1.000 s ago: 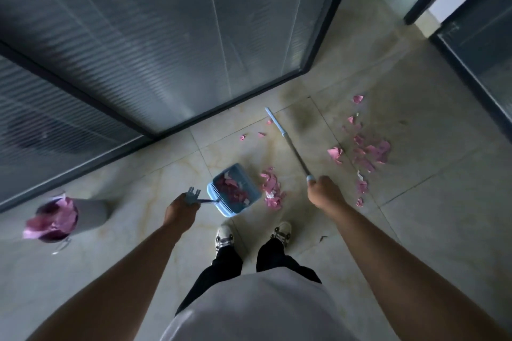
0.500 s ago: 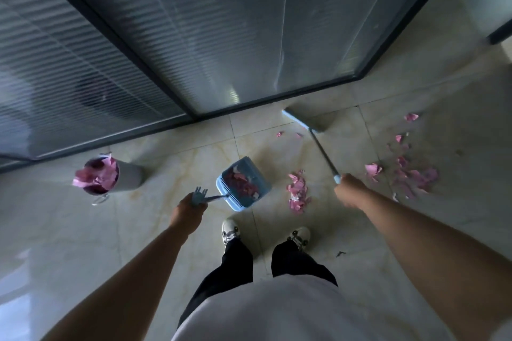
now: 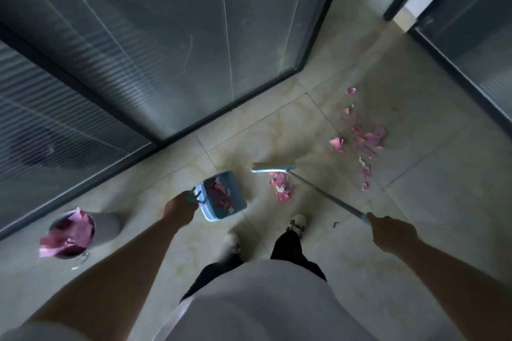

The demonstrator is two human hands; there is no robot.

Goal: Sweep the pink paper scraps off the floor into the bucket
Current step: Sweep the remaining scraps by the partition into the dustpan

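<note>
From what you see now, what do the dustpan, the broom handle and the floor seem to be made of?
Dustpan: probably moulded plastic, uniform light blue with a comb-toothed edge, matte.
Broom handle: likely metal tube, thin, grey, with a slight sheen; its blue end at the right hand looks plastic.
Floor: polished tile, beige with marble-like veins, visible joints, glossy reflections.

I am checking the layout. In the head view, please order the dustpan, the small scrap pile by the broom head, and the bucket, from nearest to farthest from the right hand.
From the right hand:
1. Small scrap pile, ahead-left.
2. Dustpan, centre.
3. Bucket, far left.
</note>
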